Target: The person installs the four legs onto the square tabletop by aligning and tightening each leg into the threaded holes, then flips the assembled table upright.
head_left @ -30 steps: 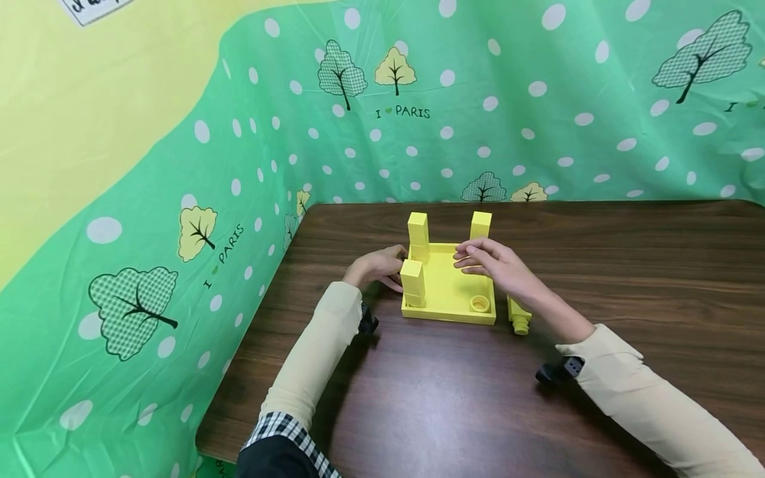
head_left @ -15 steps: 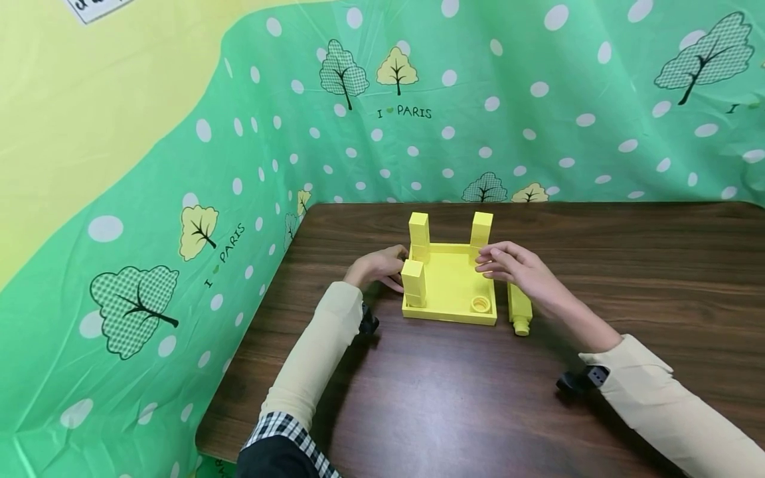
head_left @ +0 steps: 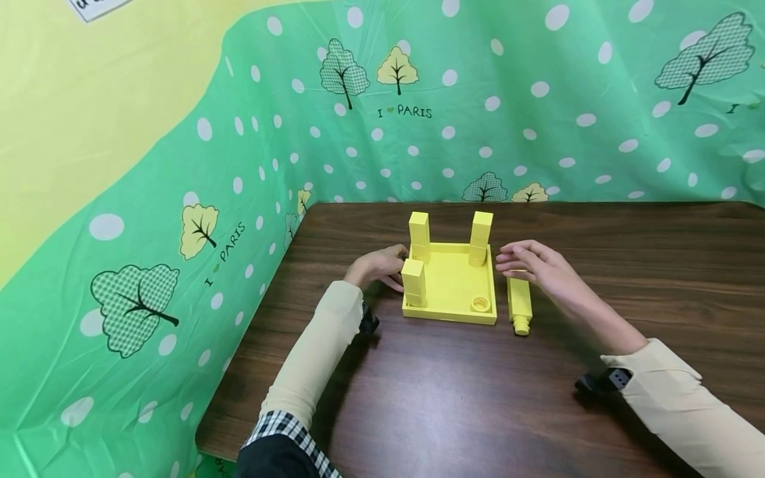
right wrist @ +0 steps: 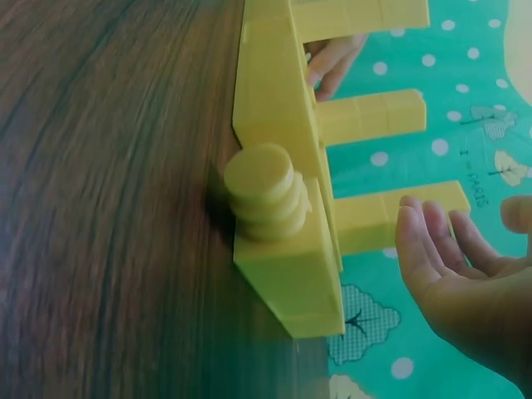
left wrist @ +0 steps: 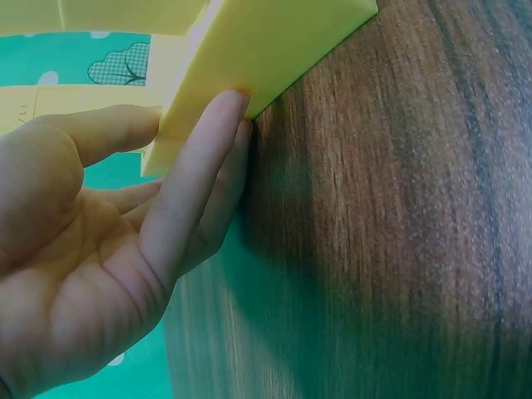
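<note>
A square yellow tray-like piece with a raised rim lies on the table. Upright yellow posts stand at three corners; the near right corner shows a round threaded socket. My left hand holds the tray's left edge; in the left wrist view the thumb is at the rim and the fingers lie along the outer wall. A loose yellow post with a threaded end lies right of the tray. Above its far end my right hand hovers, fingers loosely bent, holding nothing.
The dark wood-grain table extends around the tray. A green and yellow printed cloth hangs behind and to the left. Black wrist cameras sit below both sleeves, close to the tabletop.
My right hand has moved right, from over the tray to beyond its right edge, uncovering the far right post. The left hand and the tray stay in place.
</note>
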